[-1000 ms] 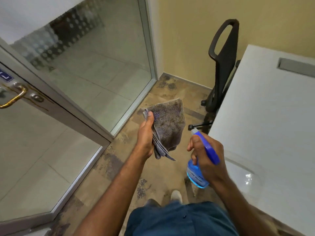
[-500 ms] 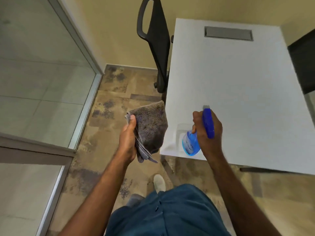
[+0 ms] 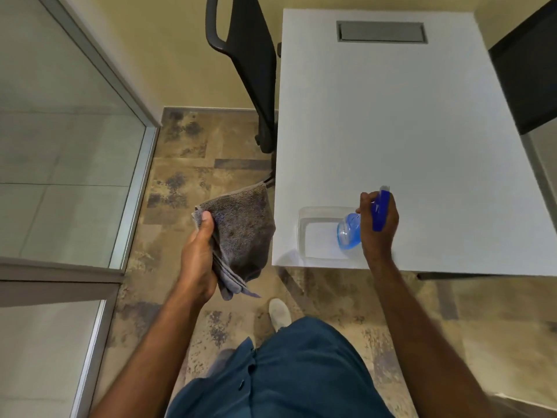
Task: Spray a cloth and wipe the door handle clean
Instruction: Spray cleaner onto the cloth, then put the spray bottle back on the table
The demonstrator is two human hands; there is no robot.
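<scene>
My left hand (image 3: 199,257) grips a folded grey cloth (image 3: 241,233), held up over the floor beside the table's left edge. My right hand (image 3: 378,229) holds a blue spray bottle (image 3: 351,230) by its neck, with the blue trigger head (image 3: 380,210) up. The bottle hangs over a clear plastic tray (image 3: 304,227) that sits on the near left corner of the white table (image 3: 407,131). The glass door (image 3: 60,146) fills the left side; its handle is out of view.
A black office chair (image 3: 247,70) stands against the wall between the door and the table. A grey cable hatch (image 3: 381,31) is set in the table's far end. A dark panel (image 3: 527,70) is at the right. My shoe (image 3: 278,313) is on the patterned floor.
My view has swung right, away from the door handle and onto the table. My right hand has carried the spray bottle from in front of the cloth to above the tray.
</scene>
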